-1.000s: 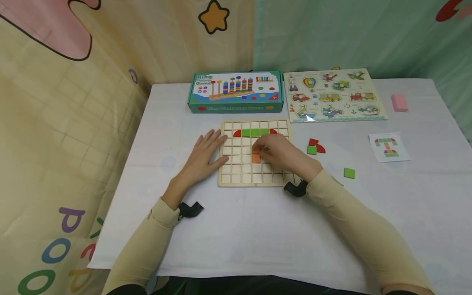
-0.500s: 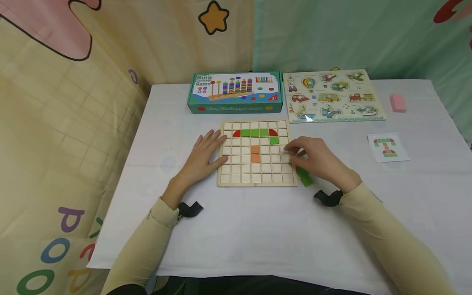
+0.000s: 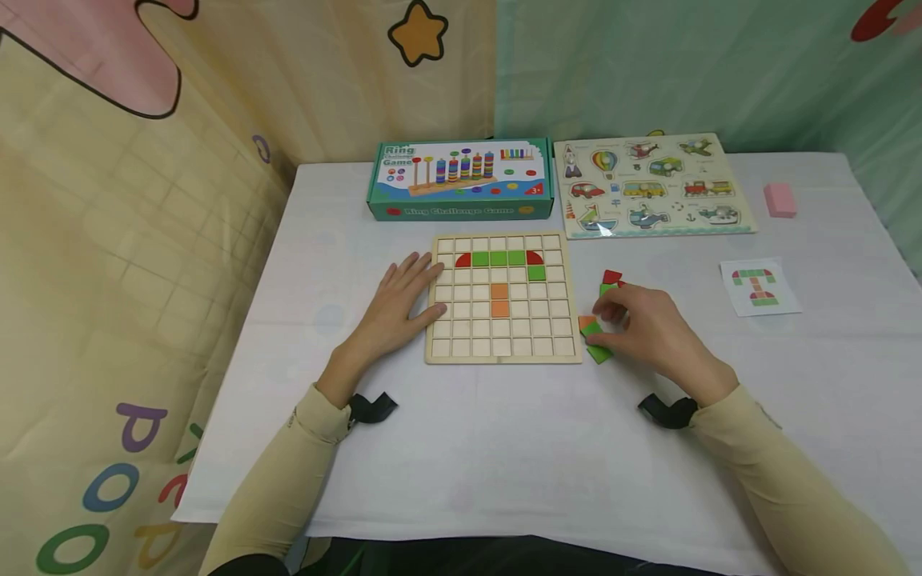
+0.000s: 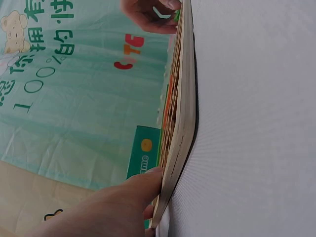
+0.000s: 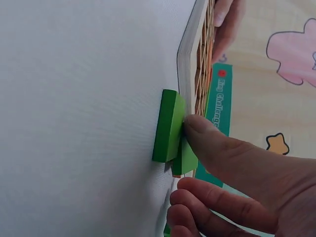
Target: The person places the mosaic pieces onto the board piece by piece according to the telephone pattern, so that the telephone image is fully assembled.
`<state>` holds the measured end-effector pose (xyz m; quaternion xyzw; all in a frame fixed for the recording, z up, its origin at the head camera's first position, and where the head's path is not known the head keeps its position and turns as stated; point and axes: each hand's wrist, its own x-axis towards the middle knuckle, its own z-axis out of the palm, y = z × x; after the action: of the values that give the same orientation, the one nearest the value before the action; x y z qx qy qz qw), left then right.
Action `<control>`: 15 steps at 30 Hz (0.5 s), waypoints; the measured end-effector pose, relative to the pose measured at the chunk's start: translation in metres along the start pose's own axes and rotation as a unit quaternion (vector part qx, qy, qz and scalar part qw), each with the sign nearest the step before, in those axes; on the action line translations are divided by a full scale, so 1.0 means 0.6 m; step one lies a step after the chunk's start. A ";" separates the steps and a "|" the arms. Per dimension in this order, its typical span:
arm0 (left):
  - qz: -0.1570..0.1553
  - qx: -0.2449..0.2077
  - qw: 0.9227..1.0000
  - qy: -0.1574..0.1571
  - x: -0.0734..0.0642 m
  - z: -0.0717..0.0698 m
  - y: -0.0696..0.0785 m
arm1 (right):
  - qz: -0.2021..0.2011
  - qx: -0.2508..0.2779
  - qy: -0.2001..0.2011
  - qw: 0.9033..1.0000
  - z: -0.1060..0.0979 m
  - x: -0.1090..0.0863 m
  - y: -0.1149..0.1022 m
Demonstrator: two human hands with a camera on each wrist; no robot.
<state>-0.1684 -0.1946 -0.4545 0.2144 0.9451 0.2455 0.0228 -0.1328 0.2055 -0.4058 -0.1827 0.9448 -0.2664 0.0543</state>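
Note:
A wooden grid board (image 3: 468, 349) lies on the table. One row holds green tiles (image 3: 499, 258) between two red quarter-round pieces (image 3: 463, 260). A single green tile (image 3: 536, 273) sits below the right red piece, and two orange tiles (image 3: 499, 300) fill cells mid-board. My left hand (image 3: 394, 314) rests on the board's left edge with fingers spread. Right of the board, my right hand (image 3: 651, 332) is over loose pieces; its thumb touches a green tile (image 5: 186, 157), and its curled fingers stay apart from the thumb. Another green tile (image 5: 169, 126) lies beside it, with an orange tile (image 3: 587, 321) nearby.
Red and green pieces (image 3: 612, 278) lie partly hidden behind my right hand. A pattern card (image 3: 759, 300) is farther right, below a pink block (image 3: 780, 200). At the back stand a green game box (image 3: 461, 212) and a vehicle picture puzzle (image 3: 655, 216).
My right hand has moved from over the board to the loose pieces on its right, uncovering the single green tile below the right red piece. My left hand has stayed put.

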 end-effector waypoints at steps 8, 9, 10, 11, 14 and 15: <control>-0.002 -0.002 1.000 -0.006 0.000 0.000 0.002 | -0.007 0.034 0.000 0.999 0.003 -0.004 0.006; -0.002 -0.002 1.000 -0.007 0.000 0.000 0.002 | -0.009 0.038 -0.001 0.999 0.002 -0.004 0.005; -0.002 -0.001 1.000 -0.008 0.000 0.000 0.002 | -0.010 0.042 -0.001 0.999 0.000 -0.003 0.002; -0.002 0.000 1.000 -0.009 0.001 0.000 0.002 | -0.014 0.045 0.000 0.999 -0.001 -0.001 -0.001; -0.004 0.002 1.000 -0.006 0.001 -0.001 0.002 | -0.025 0.053 0.000 0.998 -0.006 0.010 -0.018; -0.005 0.003 1.000 -0.006 0.000 -0.002 0.001 | -0.030 0.057 -0.005 0.998 -0.006 0.016 -0.025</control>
<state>-0.1685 -0.1943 -0.4533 0.2117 0.9467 0.2410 0.0289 -0.1375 0.1919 -0.3949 -0.2086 0.9221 -0.3203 0.0609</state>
